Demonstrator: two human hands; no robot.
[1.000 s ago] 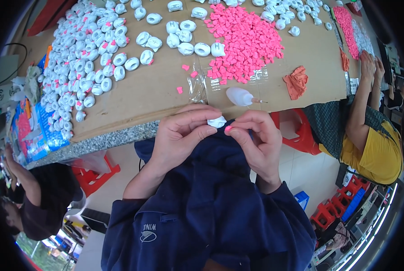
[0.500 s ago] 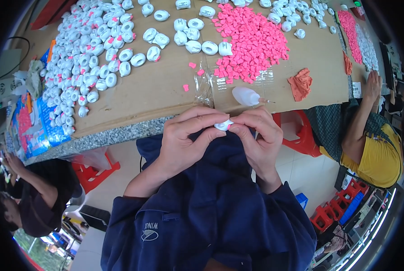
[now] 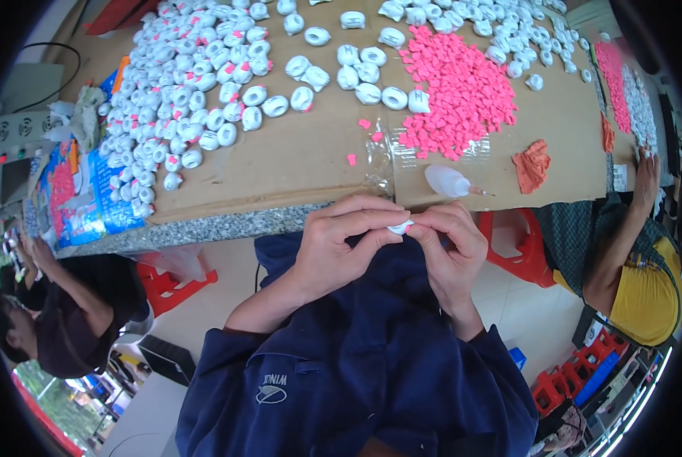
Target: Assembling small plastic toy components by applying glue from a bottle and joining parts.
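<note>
Brought across since the earliest frame, the pink piece (image 3: pixel 409 228) now meets the white piece (image 3: pixel 397 228). A white pile (image 3: pixel 192 99) crowds the left end of the counter (image 3: pixel 227 228). Off the counter's near edge, the left hand (image 3: pixel 345 245) pinches the white piece between thumb and fingers, probably to steady it; mostly hidden, its long axis seems sideways, pink end facing right. The right hand (image 3: pixel 454 247) pinches that end, apparently pressing. Near that edge, a squeeze bottle (image 3: pixel 446 181) lies within reach, nozzle pointing right.
</note>
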